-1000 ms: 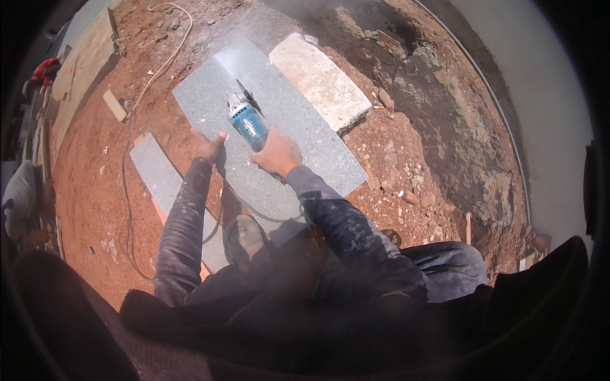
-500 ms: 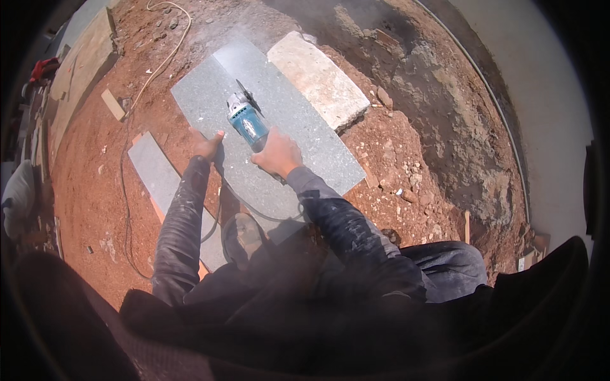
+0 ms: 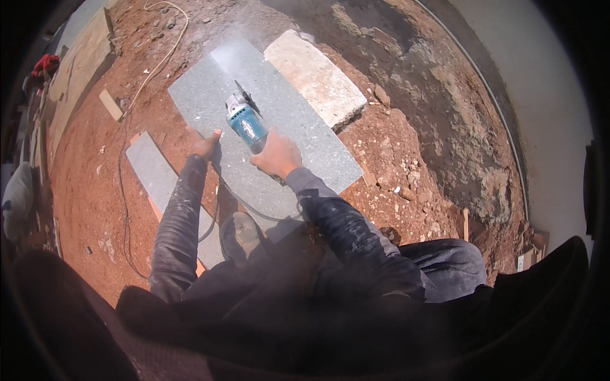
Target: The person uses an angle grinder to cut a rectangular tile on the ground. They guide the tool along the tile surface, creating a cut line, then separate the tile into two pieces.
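Observation:
My right hand [image 3: 276, 153] is closed round the body of a teal angle grinder [image 3: 248, 127], whose blade rests on or just over a grey speckled stone tile [image 3: 324, 159], angled toward its far edge. Pale dust hangs over the far part of that tile. My left hand [image 3: 203, 143] grips the tile's left edge, thumb on top. A dark cord curves from the grinder's rear across the tile. A narrow grey tile strip [image 3: 152, 168] lies on orange pieces to the left, and my shoe [image 3: 241, 232] shows below.
A rough whitish slab [image 3: 314, 73] lies behind the tile. A trench [image 3: 445, 95] runs along a grey wall [image 3: 559, 146] on the right. A pale cable [image 3: 181, 25] snakes over red dirt. Boards [image 3: 82, 63], a white sack [image 3: 19, 200] and someone or something in red [image 3: 46, 68] are at left.
The view has shifted slightly, so tile, grinder and hands sit a little higher and further left. The dust plume looks somewhat denser; both grips are unchanged.

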A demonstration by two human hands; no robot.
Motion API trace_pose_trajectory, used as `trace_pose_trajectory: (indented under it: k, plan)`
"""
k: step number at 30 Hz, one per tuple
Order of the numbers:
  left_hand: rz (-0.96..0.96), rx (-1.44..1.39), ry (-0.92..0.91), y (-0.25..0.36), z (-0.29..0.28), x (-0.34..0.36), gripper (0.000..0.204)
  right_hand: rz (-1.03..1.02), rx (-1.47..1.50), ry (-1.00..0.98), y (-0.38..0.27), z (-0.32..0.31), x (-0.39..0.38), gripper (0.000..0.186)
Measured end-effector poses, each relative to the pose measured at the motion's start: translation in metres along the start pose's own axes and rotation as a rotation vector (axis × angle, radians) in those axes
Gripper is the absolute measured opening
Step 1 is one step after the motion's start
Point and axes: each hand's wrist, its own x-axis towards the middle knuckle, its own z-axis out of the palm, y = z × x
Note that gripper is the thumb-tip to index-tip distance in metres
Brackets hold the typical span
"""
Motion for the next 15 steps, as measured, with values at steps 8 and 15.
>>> trace_pose_trajectory:
  k: [8,15]
  plan:
    - [0.027,-0.001,0.002,-0.002,-0.001,0.003,0.123,0.003,-0.004,0.009,0.002,0.0,-0.003,0.069]
    - [0.047,-0.016,-0.001,-0.001,-0.001,0.001,0.121,0.002,0.011,0.01,0.005,0.001,-0.005,0.066]
